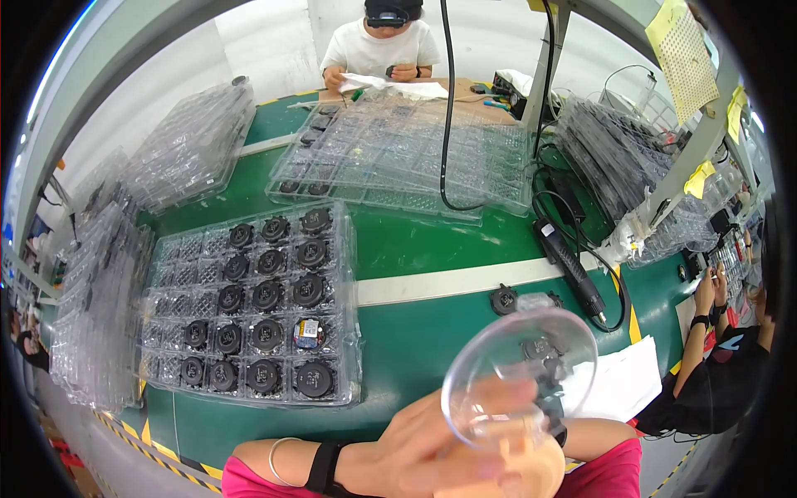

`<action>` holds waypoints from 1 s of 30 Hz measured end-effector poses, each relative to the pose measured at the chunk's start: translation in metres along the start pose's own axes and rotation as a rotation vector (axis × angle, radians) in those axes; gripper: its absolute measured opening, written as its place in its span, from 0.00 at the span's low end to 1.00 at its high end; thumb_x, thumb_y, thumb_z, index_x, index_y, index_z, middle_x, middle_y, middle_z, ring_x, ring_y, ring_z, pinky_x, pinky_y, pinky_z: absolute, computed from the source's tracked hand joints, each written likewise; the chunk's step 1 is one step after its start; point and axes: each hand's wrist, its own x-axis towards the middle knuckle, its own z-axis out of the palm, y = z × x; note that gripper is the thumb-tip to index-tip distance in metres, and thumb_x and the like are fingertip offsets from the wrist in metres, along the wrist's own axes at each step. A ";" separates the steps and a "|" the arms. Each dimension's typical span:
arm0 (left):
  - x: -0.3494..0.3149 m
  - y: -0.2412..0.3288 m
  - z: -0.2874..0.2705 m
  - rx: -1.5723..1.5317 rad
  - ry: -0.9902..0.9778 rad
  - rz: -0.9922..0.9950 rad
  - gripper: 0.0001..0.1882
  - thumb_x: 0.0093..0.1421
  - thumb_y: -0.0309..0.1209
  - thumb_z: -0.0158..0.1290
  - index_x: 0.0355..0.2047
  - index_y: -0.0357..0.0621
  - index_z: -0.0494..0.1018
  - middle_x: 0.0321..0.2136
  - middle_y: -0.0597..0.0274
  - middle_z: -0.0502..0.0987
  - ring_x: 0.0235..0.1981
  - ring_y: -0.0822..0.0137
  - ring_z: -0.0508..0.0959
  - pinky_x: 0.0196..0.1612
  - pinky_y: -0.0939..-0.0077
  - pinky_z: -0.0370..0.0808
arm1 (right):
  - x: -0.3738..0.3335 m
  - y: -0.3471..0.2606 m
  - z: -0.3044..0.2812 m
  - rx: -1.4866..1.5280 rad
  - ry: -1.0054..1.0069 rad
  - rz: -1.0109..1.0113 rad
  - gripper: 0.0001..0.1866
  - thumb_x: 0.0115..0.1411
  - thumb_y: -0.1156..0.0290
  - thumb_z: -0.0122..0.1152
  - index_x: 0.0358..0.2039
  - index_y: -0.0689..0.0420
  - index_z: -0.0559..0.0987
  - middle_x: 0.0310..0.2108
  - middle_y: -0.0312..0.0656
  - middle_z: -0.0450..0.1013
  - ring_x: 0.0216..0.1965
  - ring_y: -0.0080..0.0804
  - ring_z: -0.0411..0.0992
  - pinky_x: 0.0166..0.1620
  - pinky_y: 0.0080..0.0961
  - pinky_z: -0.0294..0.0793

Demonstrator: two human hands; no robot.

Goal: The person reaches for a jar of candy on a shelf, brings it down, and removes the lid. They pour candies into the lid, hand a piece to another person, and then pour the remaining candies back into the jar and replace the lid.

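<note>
Near the front edge of the table, my left hand is wrapped round a clear plastic cup-like piece with a wide round rim and a peach-coloured base. Motion blurs the fingers, and some show through the clear plastic. My right forearm comes in from the lower right; the right hand is mostly hidden behind the clear piece, so its fingers do not show. Beyond the rim lie a round black part and further dark parts, seen through the plastic.
A clear compartment tray of round black parts, one with a coloured label, lies left. Stacked trays flank it; more trays lie beyond. A corded electric screwdriver and white paper are right. Two co-workers sit nearby.
</note>
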 end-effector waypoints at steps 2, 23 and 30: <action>0.005 -0.007 0.010 -0.423 0.097 0.119 0.31 0.53 0.36 0.56 0.57 0.45 0.62 0.51 0.48 0.68 0.52 0.46 0.69 0.49 0.58 0.73 | 0.006 -0.001 -0.004 -0.077 -0.010 -0.049 0.19 0.52 0.68 0.62 0.45 0.56 0.77 0.45 0.39 0.75 0.47 0.36 0.73 0.53 0.45 0.63; 0.041 -0.013 -0.025 0.815 0.148 1.075 0.29 0.43 0.39 0.68 0.46 0.52 0.72 0.53 0.51 0.65 0.53 0.36 0.65 0.50 0.48 0.70 | 0.033 -0.015 -0.008 0.106 0.003 0.009 0.15 0.50 0.73 0.62 0.41 0.57 0.79 0.41 0.44 0.76 0.42 0.46 0.75 0.49 0.39 0.72; 0.043 -0.013 -0.030 0.814 0.214 1.104 0.29 0.39 0.37 0.69 0.44 0.51 0.73 0.53 0.51 0.66 0.52 0.36 0.65 0.49 0.48 0.71 | 0.034 -0.019 -0.009 0.073 0.074 -0.018 0.11 0.50 0.77 0.60 0.35 0.61 0.81 0.36 0.46 0.77 0.38 0.43 0.76 0.45 0.36 0.74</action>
